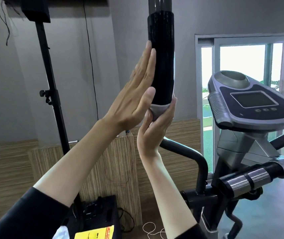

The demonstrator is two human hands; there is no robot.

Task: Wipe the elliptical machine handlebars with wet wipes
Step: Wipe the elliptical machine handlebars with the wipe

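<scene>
The tall black foam handlebar grip stands almost straight up in the middle of the view. Its long side runs up and down. The top goes on into a shiny dark tube that leaves the picture, and the bottom bends a little to the right.

The left hand is flat and open. Its fingers are straight and point up, and they lie against the left side of the grip. The thumb touches the grip lower down.

The right hand is just under it. It holds a small pale grey wet wipe wrapped around the bottom end of the grip, with the fingers and thumb curled around the wipe. The two hands are very close, thumb near thumb.

To the right sits the machine's grey console with a dark square screen. Below it, a short black handle with shiny silver bands lies sideways. On the left a thin black stand pole goes up by the grey wall.
</scene>
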